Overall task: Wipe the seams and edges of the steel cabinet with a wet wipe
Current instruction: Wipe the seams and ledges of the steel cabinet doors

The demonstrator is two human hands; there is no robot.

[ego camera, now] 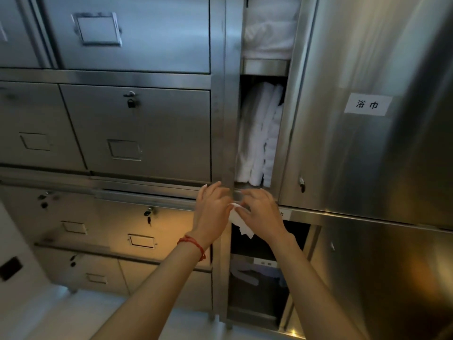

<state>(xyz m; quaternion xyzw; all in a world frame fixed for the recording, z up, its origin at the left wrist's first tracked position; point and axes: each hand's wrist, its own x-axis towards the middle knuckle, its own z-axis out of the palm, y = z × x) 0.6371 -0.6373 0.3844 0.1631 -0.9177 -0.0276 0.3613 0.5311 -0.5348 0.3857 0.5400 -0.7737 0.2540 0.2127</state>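
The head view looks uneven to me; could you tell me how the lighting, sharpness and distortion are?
Head view: cool dim light above, a warm orange glow on the lower drawers; both hands and the wipe slightly soft; wide-angle bending tilts the cabinet's lines; streaky reflections on the right door.

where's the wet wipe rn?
Head view, lower centre: the wet wipe sits between the left hand and right hand, just below the shelf of folded white towels.

Both arms reach forward, left hand (212, 209) and right hand (260, 212) close together.
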